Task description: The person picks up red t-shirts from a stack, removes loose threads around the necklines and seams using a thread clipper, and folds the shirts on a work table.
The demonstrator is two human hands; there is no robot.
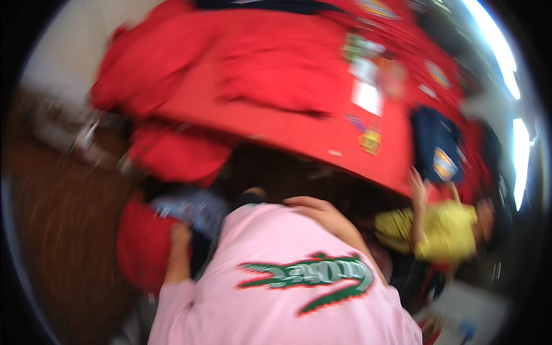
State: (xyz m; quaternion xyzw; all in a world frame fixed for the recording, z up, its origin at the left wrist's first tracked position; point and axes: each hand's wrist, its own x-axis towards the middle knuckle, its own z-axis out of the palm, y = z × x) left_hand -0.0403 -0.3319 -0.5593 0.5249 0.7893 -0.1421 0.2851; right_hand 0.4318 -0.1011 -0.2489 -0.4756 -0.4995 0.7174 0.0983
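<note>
My left hand (180, 233) reaches out at the left, against the edge of a red garment (144, 244) that hangs low. Motion blur smears its fingers, so I cannot tell whether it grips the cloth. Blue-grey fabric (195, 208) lies just beyond that hand. My right hand (315, 208) rests at the hem of my pink shirt, palm down, with the fingers stretched out flat and nothing seen in them. Ahead is a red table (276, 135) with piles of red garments (282, 69) on it.
White paper (367, 95) and a yellow item (371, 142) lie on the table's right part. Past them sits a dark blue garment (435, 146) with a round patch. A person in yellow (448, 230) works at the right. Brown floor (69, 230) extends at the left.
</note>
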